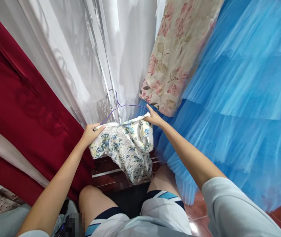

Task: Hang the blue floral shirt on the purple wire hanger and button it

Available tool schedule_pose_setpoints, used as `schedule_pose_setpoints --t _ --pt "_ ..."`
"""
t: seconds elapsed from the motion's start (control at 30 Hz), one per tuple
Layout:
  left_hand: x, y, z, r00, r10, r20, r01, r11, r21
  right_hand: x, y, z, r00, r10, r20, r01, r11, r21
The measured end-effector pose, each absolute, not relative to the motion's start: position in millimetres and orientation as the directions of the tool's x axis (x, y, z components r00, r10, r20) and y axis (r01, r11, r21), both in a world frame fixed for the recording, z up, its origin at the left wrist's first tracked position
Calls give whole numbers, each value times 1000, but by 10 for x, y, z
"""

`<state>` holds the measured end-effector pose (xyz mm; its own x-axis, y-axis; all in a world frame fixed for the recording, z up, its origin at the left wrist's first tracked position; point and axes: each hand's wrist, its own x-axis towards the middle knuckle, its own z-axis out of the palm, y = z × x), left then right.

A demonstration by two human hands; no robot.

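Observation:
A white garment with a blue and yellow floral print (128,148) hangs on a thin purple hanger (133,105) in front of me. My left hand (92,133) is closed on its left shoulder, thumb on top of the cloth. At the opposite shoulder my right hand (152,117) grips the garment beside the hanger's right end, with the thumb pointing up. The hanger's hook sits up against a metal pole. Folds hide the fingers under the cloth, and the garment's lower part drapes down between my knees.
White curtains (130,49) hang behind the metal pole (103,56). On the left is dark red cloth (32,108). To the right hang a beige floral fabric (167,65) and a layered blue tulle skirt (241,98). Below lies a red tiled floor (199,210).

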<state>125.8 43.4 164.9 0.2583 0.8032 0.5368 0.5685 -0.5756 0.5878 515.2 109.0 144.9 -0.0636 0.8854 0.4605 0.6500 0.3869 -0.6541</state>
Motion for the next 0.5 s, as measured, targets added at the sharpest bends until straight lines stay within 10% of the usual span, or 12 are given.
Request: schedule_pose_setpoints --t 0.3,0.5 --pt "1065 486 1888 238 625 744 668 -661 342 5214 959 1714 -196 918 345 652 385 -653" --pt "948 504 1925 149 589 794 586 -700 409 5365 455 1927 -456 887 -76 225 32 -974"
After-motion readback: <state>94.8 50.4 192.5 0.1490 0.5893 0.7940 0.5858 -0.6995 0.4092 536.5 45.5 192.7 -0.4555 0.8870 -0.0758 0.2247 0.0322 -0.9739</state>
